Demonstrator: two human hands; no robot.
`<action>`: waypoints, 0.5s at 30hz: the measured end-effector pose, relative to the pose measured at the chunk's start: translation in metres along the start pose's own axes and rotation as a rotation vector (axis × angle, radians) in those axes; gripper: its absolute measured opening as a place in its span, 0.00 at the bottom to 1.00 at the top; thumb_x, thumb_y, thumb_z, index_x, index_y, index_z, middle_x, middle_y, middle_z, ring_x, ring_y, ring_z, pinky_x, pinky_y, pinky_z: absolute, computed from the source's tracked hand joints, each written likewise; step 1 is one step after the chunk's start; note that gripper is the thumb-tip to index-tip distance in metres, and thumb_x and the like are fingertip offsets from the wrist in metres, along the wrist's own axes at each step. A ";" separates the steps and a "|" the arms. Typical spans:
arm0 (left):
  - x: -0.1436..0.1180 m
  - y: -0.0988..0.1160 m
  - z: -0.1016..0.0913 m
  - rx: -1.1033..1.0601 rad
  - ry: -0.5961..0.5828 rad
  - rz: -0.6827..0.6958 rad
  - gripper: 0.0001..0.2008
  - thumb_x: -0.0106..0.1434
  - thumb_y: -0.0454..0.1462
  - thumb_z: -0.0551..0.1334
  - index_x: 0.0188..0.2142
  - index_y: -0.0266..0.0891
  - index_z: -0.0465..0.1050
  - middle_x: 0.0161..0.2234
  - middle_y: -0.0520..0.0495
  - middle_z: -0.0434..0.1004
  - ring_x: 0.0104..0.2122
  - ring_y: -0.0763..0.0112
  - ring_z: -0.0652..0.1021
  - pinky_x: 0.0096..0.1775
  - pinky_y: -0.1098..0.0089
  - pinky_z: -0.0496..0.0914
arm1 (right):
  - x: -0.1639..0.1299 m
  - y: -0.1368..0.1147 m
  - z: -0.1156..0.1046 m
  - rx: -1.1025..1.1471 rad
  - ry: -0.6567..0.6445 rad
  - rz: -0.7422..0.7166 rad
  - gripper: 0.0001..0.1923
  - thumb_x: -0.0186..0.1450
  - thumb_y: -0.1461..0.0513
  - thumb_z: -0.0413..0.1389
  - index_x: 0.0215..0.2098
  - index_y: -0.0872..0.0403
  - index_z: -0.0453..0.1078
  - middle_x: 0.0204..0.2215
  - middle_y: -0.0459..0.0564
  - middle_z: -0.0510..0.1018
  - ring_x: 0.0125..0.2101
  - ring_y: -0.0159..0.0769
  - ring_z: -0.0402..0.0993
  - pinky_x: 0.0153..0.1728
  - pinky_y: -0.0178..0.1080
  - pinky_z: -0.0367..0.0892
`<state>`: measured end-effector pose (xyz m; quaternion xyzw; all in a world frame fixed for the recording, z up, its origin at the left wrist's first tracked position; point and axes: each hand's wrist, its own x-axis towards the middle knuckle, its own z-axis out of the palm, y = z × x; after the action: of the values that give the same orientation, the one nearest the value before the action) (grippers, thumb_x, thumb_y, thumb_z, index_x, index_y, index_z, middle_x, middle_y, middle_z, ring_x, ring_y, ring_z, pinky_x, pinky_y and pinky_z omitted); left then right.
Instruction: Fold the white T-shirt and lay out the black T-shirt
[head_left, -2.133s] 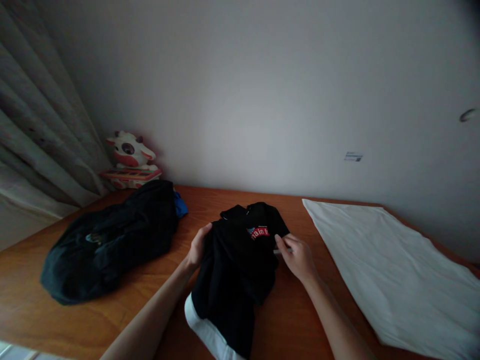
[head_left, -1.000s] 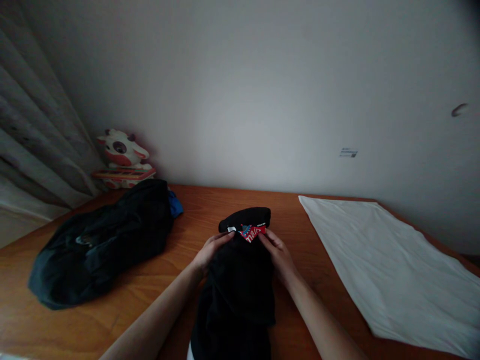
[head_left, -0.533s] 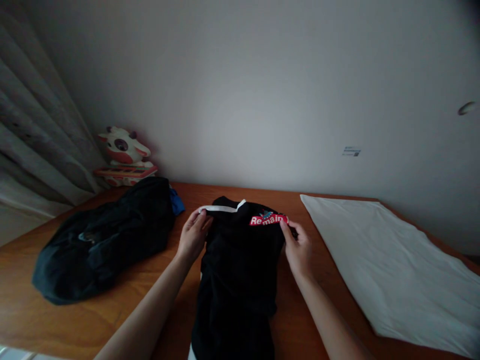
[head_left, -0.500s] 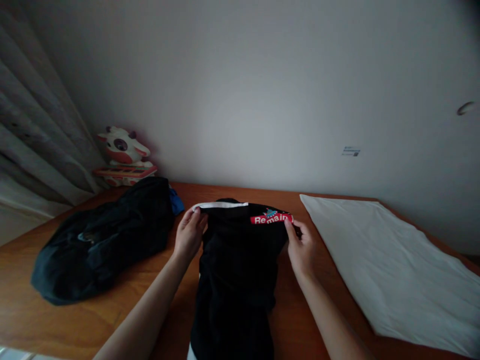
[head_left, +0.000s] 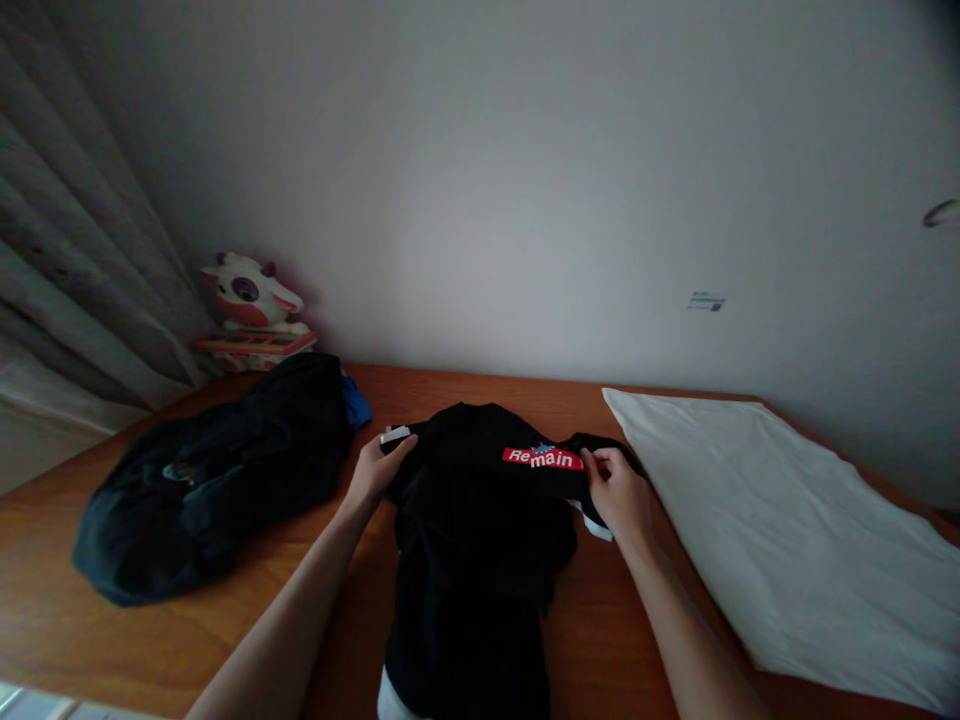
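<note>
- Our left hand and right hand each pinch an edge of the black shirt, stretched between them
- Shirt's mid-desk, between a dark clothes pile and white cloth

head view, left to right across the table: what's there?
curtain → cow toy → dark clothes pile → left hand → black shirt → right hand → white cloth
</note>
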<state>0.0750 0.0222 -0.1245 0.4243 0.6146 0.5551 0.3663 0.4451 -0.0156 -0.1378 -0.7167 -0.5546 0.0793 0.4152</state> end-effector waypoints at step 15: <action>0.005 0.018 -0.011 -0.564 0.011 -0.243 0.19 0.39 0.24 0.62 0.33 0.41 0.69 0.24 0.57 0.71 0.23 0.76 0.72 0.26 0.78 0.66 | 0.011 0.035 0.011 -0.228 -0.007 -0.065 0.21 0.65 0.45 0.55 0.39 0.53 0.76 0.36 0.60 0.81 0.37 0.53 0.78 0.37 0.49 0.70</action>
<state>0.0654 0.0238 -0.1054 0.2263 0.4846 0.6580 0.5300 0.4682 -0.0022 -0.1646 -0.7406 -0.5845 0.0045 0.3314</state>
